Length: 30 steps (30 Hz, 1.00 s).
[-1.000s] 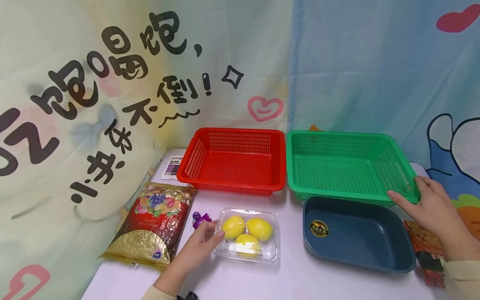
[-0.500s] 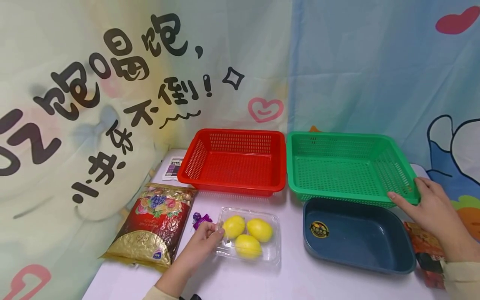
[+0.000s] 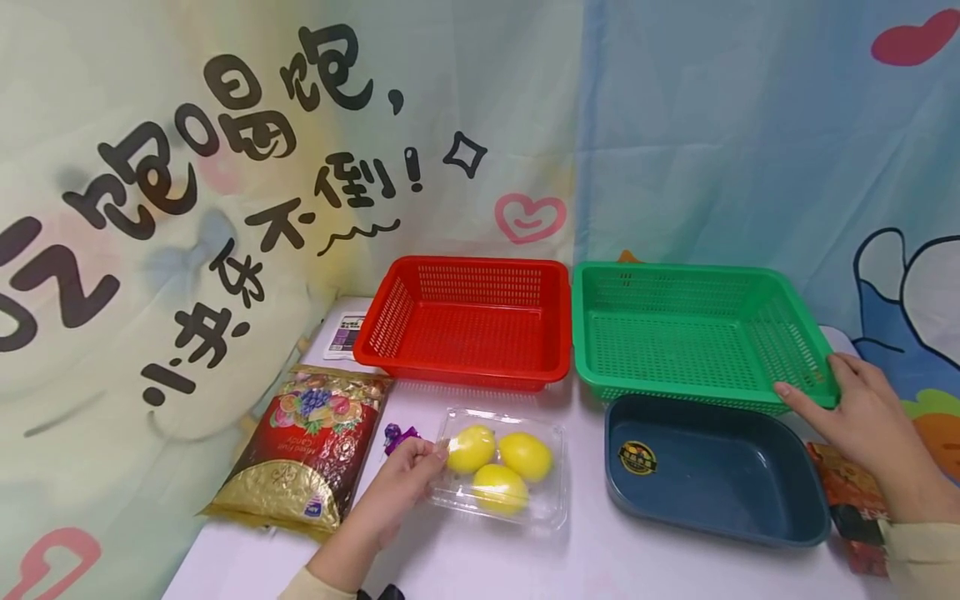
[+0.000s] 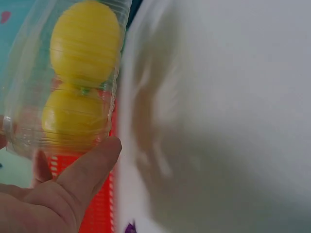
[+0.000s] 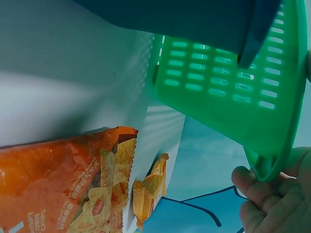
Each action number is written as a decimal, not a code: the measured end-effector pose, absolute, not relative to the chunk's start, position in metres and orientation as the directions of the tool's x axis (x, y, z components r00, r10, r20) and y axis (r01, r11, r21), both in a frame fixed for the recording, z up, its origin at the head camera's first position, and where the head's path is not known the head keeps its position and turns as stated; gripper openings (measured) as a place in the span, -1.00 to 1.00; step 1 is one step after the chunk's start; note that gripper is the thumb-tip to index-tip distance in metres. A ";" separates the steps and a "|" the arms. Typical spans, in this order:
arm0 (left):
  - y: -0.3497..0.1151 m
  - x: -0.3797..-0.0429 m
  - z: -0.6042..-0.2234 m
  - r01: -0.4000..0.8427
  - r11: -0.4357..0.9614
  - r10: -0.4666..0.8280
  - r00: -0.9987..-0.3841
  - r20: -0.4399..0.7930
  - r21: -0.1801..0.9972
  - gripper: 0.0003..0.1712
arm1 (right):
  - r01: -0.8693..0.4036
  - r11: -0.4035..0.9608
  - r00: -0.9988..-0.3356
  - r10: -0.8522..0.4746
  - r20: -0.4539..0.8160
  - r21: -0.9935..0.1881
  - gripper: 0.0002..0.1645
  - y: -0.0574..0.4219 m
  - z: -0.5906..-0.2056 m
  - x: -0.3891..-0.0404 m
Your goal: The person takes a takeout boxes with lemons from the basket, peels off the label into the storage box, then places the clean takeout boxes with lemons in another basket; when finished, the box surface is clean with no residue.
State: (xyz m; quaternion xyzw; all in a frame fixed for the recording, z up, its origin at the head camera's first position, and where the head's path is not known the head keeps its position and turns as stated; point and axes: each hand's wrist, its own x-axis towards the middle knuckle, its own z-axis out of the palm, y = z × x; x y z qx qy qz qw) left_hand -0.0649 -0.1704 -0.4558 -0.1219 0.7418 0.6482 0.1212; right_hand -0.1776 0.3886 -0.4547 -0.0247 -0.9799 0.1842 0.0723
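Note:
My left hand (image 3: 399, 485) pinches the left side of a clear plastic box (image 3: 546, 502) that holds yellow lemons (image 3: 501, 489). The left wrist view shows the box raised off the white tabletop, with fingers on either side of its end. At the far right, my right hand (image 3: 870, 417) grips the near right corner of a green basket (image 3: 686, 385). Its thumb and fingers wrap the rim in the right wrist view. Just in front of that basket stands a dark blue basin (image 3: 712, 483) with a round black label.
A red basket (image 3: 461, 367) stands left of the green one. Mixed fruit candy bag (image 3: 300, 450) lies at the left, near a small purple-wrapped item (image 3: 397, 437). Behind it is a white-and-purple packet (image 3: 345, 335). An orange corn chips bag (image 5: 63, 179) and a yellow packet (image 5: 149, 189) lie right of the basin.
The lemon box has come up and shifted slightly to the right in my left hand, and the lemons have moved with it. My right hand stays on the green basket.

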 end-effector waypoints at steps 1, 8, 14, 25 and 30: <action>-0.168 -0.067 -0.454 -0.336 0.130 -0.023 -0.942 -0.336 0.933 -0.65 | 0.020 0.932 -0.988 0.074 0.135 -0.363 0.30 0.389 -0.454 -0.177; -0.148 -0.084 -0.430 -0.294 0.160 -0.003 -0.955 -0.297 0.942 -0.57 | 0.020 0.932 -0.987 0.077 0.142 -0.363 0.31 0.389 -0.452 -0.176; -0.129 -0.108 -0.412 -0.246 0.138 0.038 -0.967 -0.253 0.960 -0.56 | 0.032 0.935 -0.987 0.086 0.137 -0.354 0.31 0.389 -0.451 -0.177; -0.088 -0.150 -0.387 -0.229 0.137 0.094 -0.965 -0.243 0.964 -0.49 | -0.008 0.932 -0.990 0.044 0.136 -0.362 0.27 0.394 -0.453 -0.180; -0.071 -0.168 -0.376 -0.232 0.134 0.088 -0.966 -0.244 0.964 -0.49 | -0.030 0.926 -0.994 0.013 0.113 -0.375 0.27 0.397 -0.455 -0.179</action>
